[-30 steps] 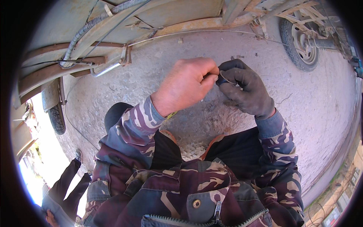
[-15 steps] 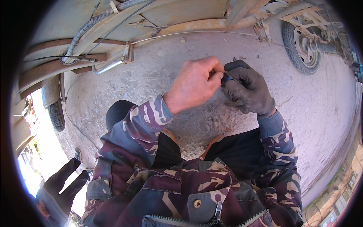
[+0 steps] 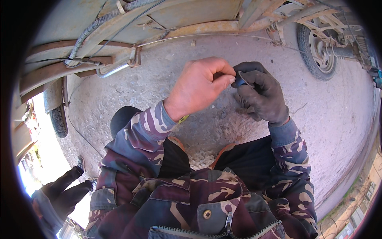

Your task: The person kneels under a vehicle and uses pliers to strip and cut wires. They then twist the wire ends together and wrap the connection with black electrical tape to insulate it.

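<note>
Holding a small dark object [image 3: 240,82] in the gloved right hand [image 3: 260,89], gripped between thumb and curled fingers on the side facing the left hand. Looks rounded, near black, with blue between the fingers and a thin, paler curved edge alongside. Too small and too covered for more; cannot name its kind. Pinching right at that side with the bare left hand [image 3: 201,87], thumb and forefinger closed tip to tip – cannot make out the contents of the pinch. Hands close together, nearly meeting at the fingertips, above rough grey ground [image 3: 318,111]. Beyond the hands: rusty vehicle frame [image 3: 211,28]. Ahead and right of the glove: wheel [image 3: 320,57]. Ahead and left of the bare hand: shiny bent tube [image 3: 113,72]. Well back to its left: dark-trousered legs [image 3: 65,189] of another person.
</note>
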`<state>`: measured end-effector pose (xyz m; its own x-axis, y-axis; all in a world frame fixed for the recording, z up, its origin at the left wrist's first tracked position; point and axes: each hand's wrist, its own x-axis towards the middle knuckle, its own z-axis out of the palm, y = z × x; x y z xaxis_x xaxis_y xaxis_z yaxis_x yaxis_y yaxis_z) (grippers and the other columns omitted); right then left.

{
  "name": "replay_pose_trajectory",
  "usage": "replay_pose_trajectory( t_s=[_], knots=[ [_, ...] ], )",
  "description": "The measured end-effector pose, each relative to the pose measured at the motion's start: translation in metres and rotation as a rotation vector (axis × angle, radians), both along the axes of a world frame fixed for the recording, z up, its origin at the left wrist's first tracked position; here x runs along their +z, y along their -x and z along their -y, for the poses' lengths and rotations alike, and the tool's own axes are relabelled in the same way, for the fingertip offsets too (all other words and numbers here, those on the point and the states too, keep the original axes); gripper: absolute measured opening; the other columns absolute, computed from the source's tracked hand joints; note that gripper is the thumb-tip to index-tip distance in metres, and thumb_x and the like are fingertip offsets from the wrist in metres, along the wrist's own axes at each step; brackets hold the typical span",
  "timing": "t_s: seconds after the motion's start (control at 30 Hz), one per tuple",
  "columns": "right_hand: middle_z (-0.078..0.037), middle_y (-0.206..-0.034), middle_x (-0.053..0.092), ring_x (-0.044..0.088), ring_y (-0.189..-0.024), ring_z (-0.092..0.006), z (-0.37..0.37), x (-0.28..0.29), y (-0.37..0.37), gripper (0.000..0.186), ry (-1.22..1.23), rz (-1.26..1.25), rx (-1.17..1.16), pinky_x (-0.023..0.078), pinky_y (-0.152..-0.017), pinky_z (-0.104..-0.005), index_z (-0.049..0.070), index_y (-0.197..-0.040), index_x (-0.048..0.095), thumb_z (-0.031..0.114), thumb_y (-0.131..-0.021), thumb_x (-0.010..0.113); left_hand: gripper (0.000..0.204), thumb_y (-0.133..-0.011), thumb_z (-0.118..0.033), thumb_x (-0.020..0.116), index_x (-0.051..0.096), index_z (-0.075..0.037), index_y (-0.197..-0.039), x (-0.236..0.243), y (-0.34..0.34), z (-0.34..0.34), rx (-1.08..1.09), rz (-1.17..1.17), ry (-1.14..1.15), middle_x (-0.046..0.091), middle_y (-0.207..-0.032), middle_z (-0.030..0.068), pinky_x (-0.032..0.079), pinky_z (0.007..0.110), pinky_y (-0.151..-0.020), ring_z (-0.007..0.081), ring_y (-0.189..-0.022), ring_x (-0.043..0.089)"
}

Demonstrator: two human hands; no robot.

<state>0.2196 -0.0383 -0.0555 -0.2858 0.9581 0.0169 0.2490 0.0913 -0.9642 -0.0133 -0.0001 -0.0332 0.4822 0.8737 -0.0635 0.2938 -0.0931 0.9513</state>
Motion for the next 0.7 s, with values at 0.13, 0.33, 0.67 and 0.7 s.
replay_pose_trajectory(
  t_s=[0.13, 0.33, 0.67, 0.7],
  knots=[
    [-0.013, -0.122, 0.069, 0.068, -0.096, -0.0202, 0.0, -0.002, -0.001, 0.026, -0.105, 0.034, 0.067, 0.056, -0.082, -0.0349, 0.001, -0.112, 0.075, 0.014, -0.091, 0.083, 0.011, -0.092, -0.005, 0.074, 0.072, 0.0, -0.101, -0.003, -0.001, 0.003, -0.013, -0.095, -0.246, 0.072, -0.087, 0.0099, 0.057, 0.033, -0.075, 0.0183, -0.08, 0.072],
    [-0.013, -0.123, 0.069, 0.067, -0.098, -0.0189, 0.001, 0.002, 0.001, 0.023, -0.059, 0.022, 0.072, 0.055, -0.084, -0.034, 0.001, -0.109, 0.075, 0.013, -0.091, 0.082, 0.011, -0.084, -0.006, 0.074, 0.064, -0.003, -0.088, -0.014, -0.01, 0.01, 0.075, -0.023, -0.294, 0.068, -0.083, 0.0164, 0.057, 0.041, -0.063, 0.0339, -0.072, 0.072],
    [-0.009, -0.128, 0.069, 0.066, -0.106, -0.016, 0.008, 0.012, -0.004, 0.021, 0.122, -0.238, 0.035, 0.054, -0.091, -0.0319, 0.0, -0.112, 0.076, 0.014, -0.096, 0.078, 0.01, -0.093, -0.008, 0.074, 0.071, 0.0, -0.098, -0.011, 0.003, -0.01, 0.279, 0.053, -0.044, 0.073, -0.087, 0.007, 0.057, 0.032, -0.072, 0.0169, -0.077, 0.071],
    [-0.009, -0.128, 0.07, 0.066, -0.107, -0.0158, 0.008, 0.012, -0.005, 0.022, 0.133, -0.258, 0.013, 0.054, -0.091, -0.0318, -0.001, -0.112, 0.076, 0.014, -0.096, 0.078, 0.011, -0.094, -0.006, 0.074, 0.072, 0.001, -0.102, -0.01, 0.004, -0.009, 0.216, 0.074, 0.006, 0.073, -0.09, 0.0057, 0.057, 0.032, -0.075, 0.0157, -0.081, 0.07]
  ],
)
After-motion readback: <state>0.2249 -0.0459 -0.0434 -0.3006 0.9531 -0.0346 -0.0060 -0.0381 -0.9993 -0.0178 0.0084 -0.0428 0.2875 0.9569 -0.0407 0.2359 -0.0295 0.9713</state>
